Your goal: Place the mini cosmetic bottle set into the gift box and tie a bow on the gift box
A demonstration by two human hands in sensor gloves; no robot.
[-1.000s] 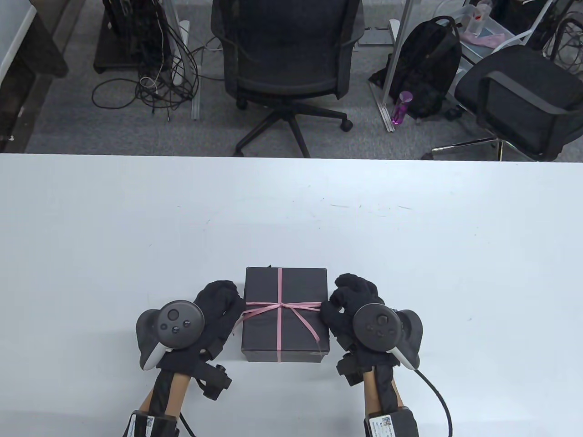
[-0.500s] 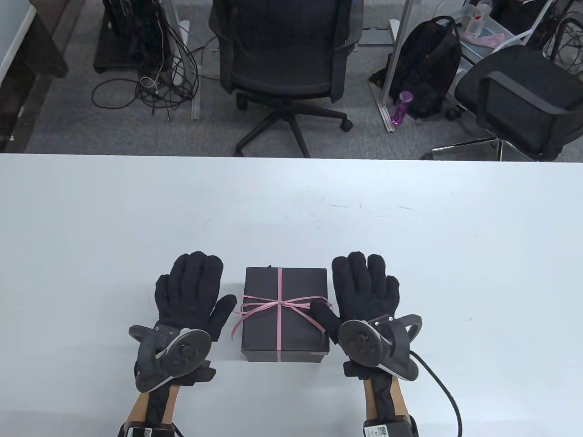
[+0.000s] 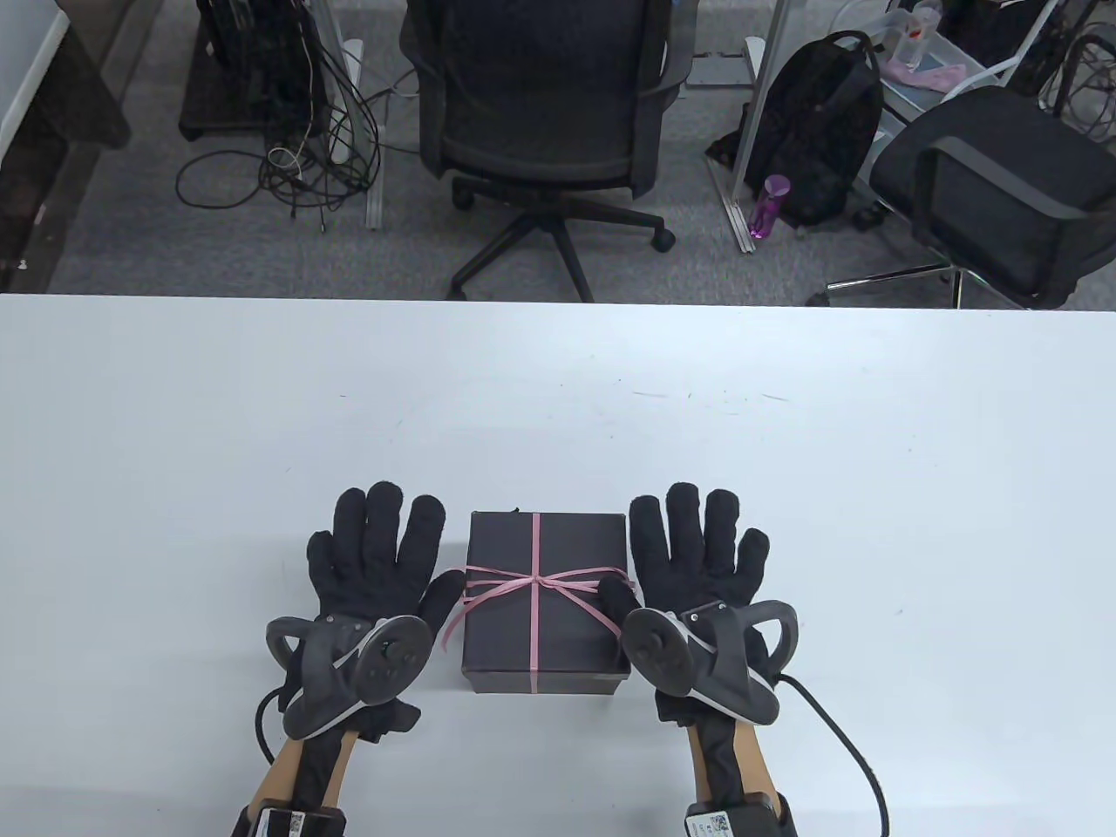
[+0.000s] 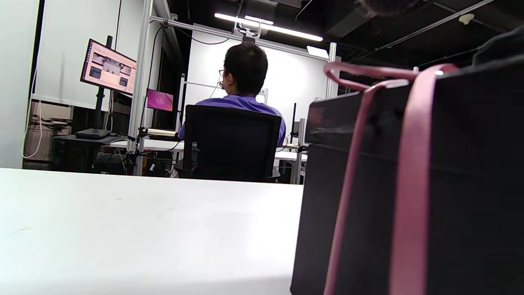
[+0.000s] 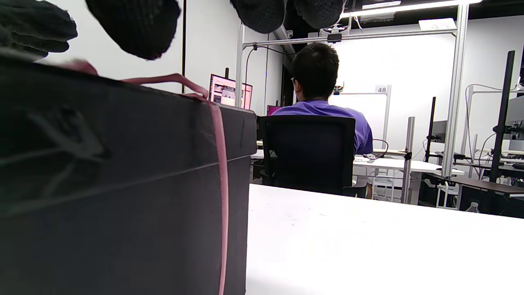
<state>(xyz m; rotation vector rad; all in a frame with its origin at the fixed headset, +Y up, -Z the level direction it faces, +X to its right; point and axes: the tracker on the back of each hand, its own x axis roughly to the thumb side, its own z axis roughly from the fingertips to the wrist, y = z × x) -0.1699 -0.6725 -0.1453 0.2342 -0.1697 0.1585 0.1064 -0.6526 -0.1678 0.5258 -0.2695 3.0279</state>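
Thumbs nearer gift box [image 3: 547, 602] between hands.

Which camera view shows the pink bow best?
The table view: the whole bow lies open on the box lid. The left wrist view shows only one loop at the edge; the right wrist view only a loop behind the rim.
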